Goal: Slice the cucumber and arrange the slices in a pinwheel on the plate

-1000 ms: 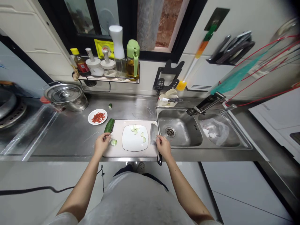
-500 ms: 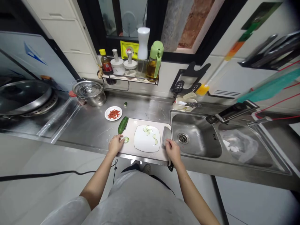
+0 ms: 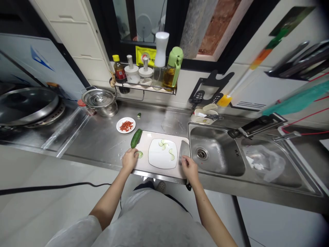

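Note:
A white cutting board (image 3: 146,162) lies at the counter's front edge with a white square plate (image 3: 162,158) on it holding a few cucumber slices (image 3: 162,143). My left hand (image 3: 130,160) rests curled on the board's left end, fingertips at a cucumber slice (image 3: 140,154), just below the cucumber (image 3: 136,138). My right hand (image 3: 189,168) is closed round the handle of a cleaver (image 3: 184,151) whose blade lies flat on the board's right end.
A small plate of red bits (image 3: 125,125) and a cucumber end (image 3: 138,115) lie behind the board. A lidded steel pot (image 3: 100,101) stands at left, a wok (image 3: 27,107) further left. The sink (image 3: 216,154) lies right, a condiment rack (image 3: 146,77) behind.
The camera has turned left, so the scene has shifted right. My left hand moved down from the cucumber to the loose slice. My right hand stays on the cleaver.

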{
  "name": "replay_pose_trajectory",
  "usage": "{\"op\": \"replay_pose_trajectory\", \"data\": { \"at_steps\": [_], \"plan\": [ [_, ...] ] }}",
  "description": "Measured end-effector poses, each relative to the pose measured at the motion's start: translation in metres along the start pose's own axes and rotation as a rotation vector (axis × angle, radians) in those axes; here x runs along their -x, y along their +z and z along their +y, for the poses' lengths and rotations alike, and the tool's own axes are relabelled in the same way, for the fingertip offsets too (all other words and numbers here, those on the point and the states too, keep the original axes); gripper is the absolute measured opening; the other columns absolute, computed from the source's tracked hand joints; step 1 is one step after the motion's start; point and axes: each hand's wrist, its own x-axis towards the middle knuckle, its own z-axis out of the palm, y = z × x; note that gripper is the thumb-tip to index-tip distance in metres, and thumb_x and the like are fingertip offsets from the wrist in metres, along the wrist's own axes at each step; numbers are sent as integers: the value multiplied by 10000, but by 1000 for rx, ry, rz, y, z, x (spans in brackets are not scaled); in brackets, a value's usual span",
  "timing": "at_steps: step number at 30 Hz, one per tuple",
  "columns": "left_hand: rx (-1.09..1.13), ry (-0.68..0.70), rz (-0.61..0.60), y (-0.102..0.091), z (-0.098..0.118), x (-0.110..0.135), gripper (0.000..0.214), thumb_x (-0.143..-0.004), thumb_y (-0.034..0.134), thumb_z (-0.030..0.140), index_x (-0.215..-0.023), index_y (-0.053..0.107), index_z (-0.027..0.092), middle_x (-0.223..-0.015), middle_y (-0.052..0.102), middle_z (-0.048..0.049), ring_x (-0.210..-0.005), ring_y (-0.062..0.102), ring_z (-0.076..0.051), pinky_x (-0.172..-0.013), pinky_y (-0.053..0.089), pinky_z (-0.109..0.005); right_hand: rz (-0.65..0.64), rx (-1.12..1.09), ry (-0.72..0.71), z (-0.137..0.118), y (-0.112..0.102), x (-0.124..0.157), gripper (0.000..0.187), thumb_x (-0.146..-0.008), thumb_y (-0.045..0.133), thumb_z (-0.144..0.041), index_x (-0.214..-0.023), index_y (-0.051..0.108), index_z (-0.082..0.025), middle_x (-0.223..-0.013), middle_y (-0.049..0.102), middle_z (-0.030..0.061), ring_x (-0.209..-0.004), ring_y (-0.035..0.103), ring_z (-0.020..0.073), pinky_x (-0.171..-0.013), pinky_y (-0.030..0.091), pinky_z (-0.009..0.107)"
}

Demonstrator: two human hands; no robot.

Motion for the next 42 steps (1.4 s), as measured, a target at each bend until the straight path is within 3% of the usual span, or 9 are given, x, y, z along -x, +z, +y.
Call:
{"op": "replay_pose_trajectory", "data": {
  "at_steps": [5,8,11,17,20,26,30,34,42],
  "plan": [
    [418,-91,-33,-2,8,-2,127,-747,644,307,-797,642,190,-761,652,-25,-695,572,-141,-649,414,-247,2,-55,-3,-14,-2,-3,392,-832,429,-422,-960,689,-159,-771,655,71,-677,564,190,-694,452,317],
    [874,-145,-156,-12,22,-4,300,-654,734,389,-803,616,157,-648,606,1,-567,522,-93,-565,395,-206,-8,-162,12,-33,-1,-9,360,-815,472,-436,-938,677,-167,-680,610,34,-635,537,175,-646,449,297],
    [1084,-173,-288,-28,43,-2,433,-552,803,449,-811,622,152,-602,573,28,-467,419,-44,-457,274,-166,-36,-339,17,-61,2,-15,327,-795,525,-440,-932,655,-173,-645,566,2,-585,499,143,-586,437,261],
    [1212,-131,-480,-48,89,9,429,-525,830,405,-815,636,156,-639,577,29,-479,403,-29,-432,211,-165,-184,-471,-163,-121,0,-27,303,-801,570,-374,-1046,647,-211,-905,646,46,-770,566,150,-596,439,232],
    [1220,-86,-529,-49,104,12,400,-539,829,382,-809,636,158,-634,571,38,-482,410,-25,-435,223,-161,-242,-433,-261,-134,-2,-32,199,-818,571,-354,-920,666,-212,-906,649,45,-850,572,161,-628,435,233],
    [1230,-112,-468,-44,114,11,433,-614,780,470,-882,619,170,-626,534,48,-477,414,-26,-411,202,-142,-225,-425,-265,-128,-4,-42,145,-836,537,-307,-789,618,-196,-797,643,18,-805,575,150,-657,424,241],
    [1297,-182,-649,-42,125,12,494,-715,674,573,-991,598,170,-677,597,4,-485,471,-39,-394,198,-136,-223,-441,-279,-125,-10,-48,149,-838,539,-309,-788,615,-190,-778,635,11,-764,567,139,-645,411,235],
    [1394,-235,-751,-44,139,11,470,-686,735,465,-1034,590,184,-745,618,-2,-539,523,-42,-406,246,-122,-262,-447,-291,-126,-21,-51,159,-843,531,-315,-788,612,-190,-771,636,8,-762,560,137,-652,399,235],
    [1351,-130,-573,-49,153,10,556,-546,828,307,-1038,602,184,-646,544,55,-539,489,-43,-426,225,-142,-373,-596,-180,-117,-26,-55,142,-792,574,-316,-753,584,-180,-725,598,-8,-701,526,120,-643,387,236]
  ]
}}
